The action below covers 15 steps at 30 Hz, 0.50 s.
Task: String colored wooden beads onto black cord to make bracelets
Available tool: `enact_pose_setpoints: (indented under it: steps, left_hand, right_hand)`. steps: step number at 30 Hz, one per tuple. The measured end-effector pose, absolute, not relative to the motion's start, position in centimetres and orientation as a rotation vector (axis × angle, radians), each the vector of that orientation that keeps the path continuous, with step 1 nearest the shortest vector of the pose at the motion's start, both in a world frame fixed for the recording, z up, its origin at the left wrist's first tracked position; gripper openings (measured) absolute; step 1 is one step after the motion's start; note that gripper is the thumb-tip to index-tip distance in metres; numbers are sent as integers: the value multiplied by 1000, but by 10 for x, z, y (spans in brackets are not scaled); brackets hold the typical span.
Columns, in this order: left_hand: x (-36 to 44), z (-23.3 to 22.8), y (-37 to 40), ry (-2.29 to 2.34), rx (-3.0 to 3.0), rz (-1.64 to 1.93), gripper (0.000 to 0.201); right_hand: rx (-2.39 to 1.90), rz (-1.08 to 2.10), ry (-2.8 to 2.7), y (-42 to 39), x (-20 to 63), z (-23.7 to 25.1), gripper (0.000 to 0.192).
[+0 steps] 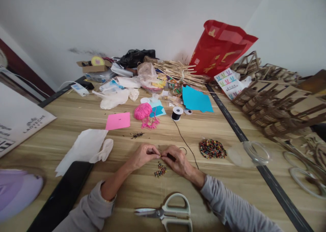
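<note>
1. Left hand [143, 154] and right hand [176, 160] meet fingertip to fingertip at lower centre, pinching a black cord [185, 143] that runs up to its spool [176, 113]
2. A short strand of coloured beads [160, 170] lies just below the hands
3. A bead pile [212, 148] sits right of them
4. Scissors [170, 213] lie at the bottom edge

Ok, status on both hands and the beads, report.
Left hand and right hand pinched together on black cord. Strung beads hang below. Loose bead pile right; scissors near.
</note>
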<state>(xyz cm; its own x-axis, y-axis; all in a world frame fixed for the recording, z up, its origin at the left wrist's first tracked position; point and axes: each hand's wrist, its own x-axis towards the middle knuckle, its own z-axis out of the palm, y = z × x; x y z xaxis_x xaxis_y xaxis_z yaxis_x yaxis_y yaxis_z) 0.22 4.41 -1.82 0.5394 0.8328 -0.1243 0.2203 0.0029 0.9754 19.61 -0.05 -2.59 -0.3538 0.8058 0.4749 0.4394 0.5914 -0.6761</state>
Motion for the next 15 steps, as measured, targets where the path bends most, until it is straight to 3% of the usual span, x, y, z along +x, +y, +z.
enact_pose_setpoints:
  steps: [15]
  left_hand:
    - [2,-17,43,948,1528,599,11]
  right_hand:
    - [-977,572,-2010,0,197,-26,16]
